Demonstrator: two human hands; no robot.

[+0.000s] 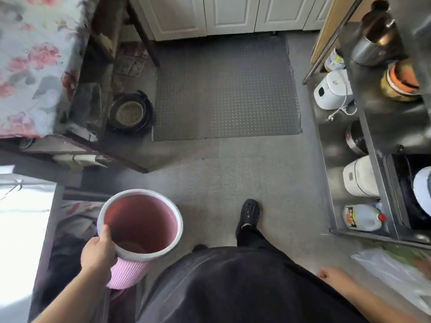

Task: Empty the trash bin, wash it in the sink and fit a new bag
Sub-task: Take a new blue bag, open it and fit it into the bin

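— Closest to us, low on the left, our left hand [98, 255] grips the trash bin [140, 226] by its rim, thumb hooked over the white collar, fingers wrapped outside.

— And the bin itself?

— Round, pink plastic, ribbed down its outer wall, with a perforated inner wall. No bag lines it, and we see only a dark patch at the bottom. It hangs off the floor [210, 173], just beside the steel-faced unit [21, 217] on the far left.

— Further up that side?

— We see a floral cloth [35, 66] draped over a table, and below it a dark round pan [129, 111] on the ground.

— In the middle?

— We see a grey diamond-plate mat [224, 89] before white cabinet doors [210, 15], and our black perforated clog [249, 212].

— On the right?

— Steel shelving [326, 141] carries two white rice cookers [332, 90] and a clear jug with a red cap [362, 216]. Our right hand [331, 275] hangs low beside a clear plastic sheet [384, 271]; its fingers are blurred, so we cannot tell their set.
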